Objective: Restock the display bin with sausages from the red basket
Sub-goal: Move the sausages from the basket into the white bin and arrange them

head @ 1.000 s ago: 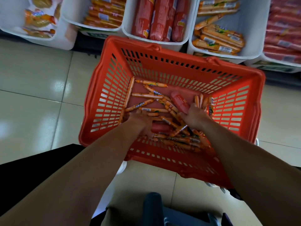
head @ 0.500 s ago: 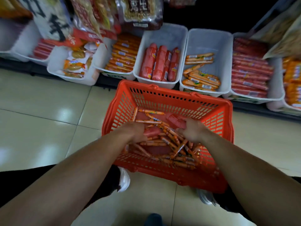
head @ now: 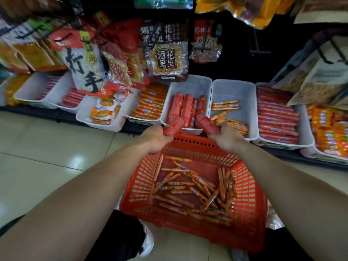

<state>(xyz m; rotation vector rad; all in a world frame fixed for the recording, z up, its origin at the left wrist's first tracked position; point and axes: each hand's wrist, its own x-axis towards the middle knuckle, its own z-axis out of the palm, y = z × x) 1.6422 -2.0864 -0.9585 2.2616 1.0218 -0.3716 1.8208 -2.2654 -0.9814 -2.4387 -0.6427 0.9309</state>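
Red and plump, one sausage (head: 173, 126) is sitting in my left hand (head: 155, 139) and a second sausage (head: 207, 125) in my right hand (head: 227, 137), fingers (head: 166, 137) curling round each, both hovering over the near rim of the white display bin (head: 190, 85), where several like them are lying already. I am judging the drop as next. Thin orange sticks (head: 188, 187) are crowding the red basket (head: 250, 204) below, so plenty is remaining.

Tiled floor (head: 47, 166): red basket (head: 250, 194). Low shelf (head: 66, 117): white bins (head: 231, 91).
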